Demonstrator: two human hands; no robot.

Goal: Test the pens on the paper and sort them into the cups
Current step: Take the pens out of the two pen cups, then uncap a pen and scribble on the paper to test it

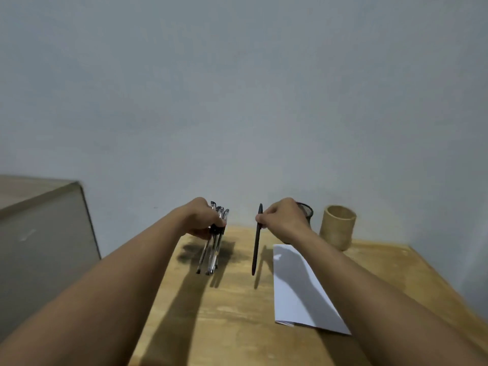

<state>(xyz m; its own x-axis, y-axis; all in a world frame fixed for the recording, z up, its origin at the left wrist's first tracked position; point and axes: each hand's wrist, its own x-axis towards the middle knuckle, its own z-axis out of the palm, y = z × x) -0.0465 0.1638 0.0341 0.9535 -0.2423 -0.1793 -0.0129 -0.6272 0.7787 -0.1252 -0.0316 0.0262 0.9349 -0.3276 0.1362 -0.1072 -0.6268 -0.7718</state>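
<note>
Wooden worktop [237, 326], task barely started I'd say: white paper sheet [298, 283] lower right looks unmarked. Left hand [203, 220] grips bundle of clear-barrelled pens [212, 249] mid-frame; right hand [285, 220] pinches slim black pen [256, 247] beside it. Black mesh cup [307, 211], tan cylindrical cup [338, 228] behind: contents unseen

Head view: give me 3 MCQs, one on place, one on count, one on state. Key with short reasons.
1. The paper lies on the table's:
A) left half
B) right half
C) far-left corner

2. Cups standing on the table:
A) one
B) four
C) two

3. The right hand:
A) grips one dark pen
B) lies flat and open
C) is a fist holding nothing

Answers:
1 B: the sheet lies beside the right forearm.
2 C: a black mesh cup and a wooden cup stand at the back right.
3 A: its fingers pinch the pen near its upper end, while the left hand grips the clear pens.
</note>
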